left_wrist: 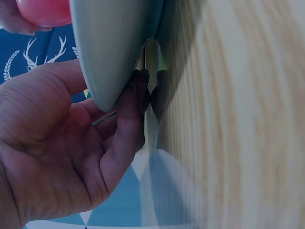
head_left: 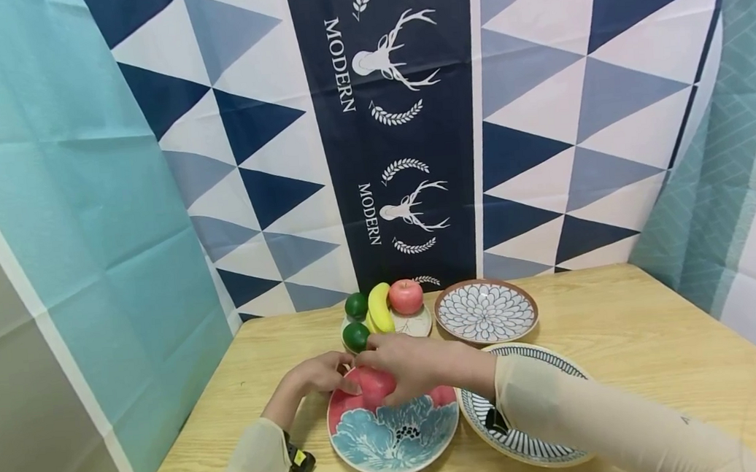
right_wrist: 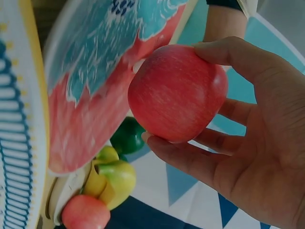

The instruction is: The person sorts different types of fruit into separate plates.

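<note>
Red apple (right_wrist: 174, 95), round, faintly streaked, is pinched by right hand (head_left: 403, 362) over flower plate (head_left: 399, 443); that plate's rim is gripped by left hand (head_left: 322, 375). Striped plate (head_left: 537, 446) sits just beside. Room is offered by tabletop (head_left: 662, 348) at right. Counted: four plates, two apples (head_left: 406, 297), two green fruits (head_left: 356, 337).

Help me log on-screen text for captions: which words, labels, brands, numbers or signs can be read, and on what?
"MODERN": beside the upper deer head, on the backdrop's dark panel.
"MODERN": beside the lower deer head, same panel.
Too small to read: the dark mark on the right sleeve.
None readable on the red apple, the flowered plate or the black-and-yellow device by the left wrist.
</note>
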A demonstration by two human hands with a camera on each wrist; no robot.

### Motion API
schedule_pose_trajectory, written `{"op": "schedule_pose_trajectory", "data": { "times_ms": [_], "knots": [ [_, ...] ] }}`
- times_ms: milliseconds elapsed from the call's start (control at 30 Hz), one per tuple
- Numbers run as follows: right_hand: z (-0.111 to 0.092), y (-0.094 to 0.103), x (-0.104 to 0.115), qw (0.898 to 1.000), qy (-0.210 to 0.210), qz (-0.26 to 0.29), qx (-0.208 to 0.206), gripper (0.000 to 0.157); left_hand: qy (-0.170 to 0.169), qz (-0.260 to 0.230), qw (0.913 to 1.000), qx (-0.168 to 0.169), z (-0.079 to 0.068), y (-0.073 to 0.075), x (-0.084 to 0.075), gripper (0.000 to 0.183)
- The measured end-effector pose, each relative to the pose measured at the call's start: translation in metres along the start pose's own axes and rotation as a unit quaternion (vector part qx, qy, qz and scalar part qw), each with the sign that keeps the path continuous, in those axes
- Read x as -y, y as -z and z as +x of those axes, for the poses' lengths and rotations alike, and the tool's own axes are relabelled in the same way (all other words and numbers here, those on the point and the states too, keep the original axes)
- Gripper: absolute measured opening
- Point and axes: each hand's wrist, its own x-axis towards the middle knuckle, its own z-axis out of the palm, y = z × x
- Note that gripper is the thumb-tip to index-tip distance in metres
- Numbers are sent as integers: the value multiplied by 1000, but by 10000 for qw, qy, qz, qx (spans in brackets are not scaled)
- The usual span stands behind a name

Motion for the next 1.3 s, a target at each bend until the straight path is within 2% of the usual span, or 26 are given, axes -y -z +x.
{"op": "schedule_pose_trajectory", "data": {
  "times_ms": [133,333,533,833,1300],
  "knots": [
    [0,-3,4,9998,173,76,42,68,-36,42,10000,8,0,0,0,32],
    [2,-10,12,9989,459,-120,60,66,-147,-15,9999,59,-1,-1,0,20],
    [1,-14,21,9973,701,-200,27,64,-288,48,9995,120,-2,-1,1,23],
    [0,-16,31,9970,708,-295,137,65,-255,-138,9994,193,-1,0,0,20],
    [-1,-22,33,9975,628,-317,102,67,-72,-299,9992,243,-1,-1,-1,22]
  ]
}}
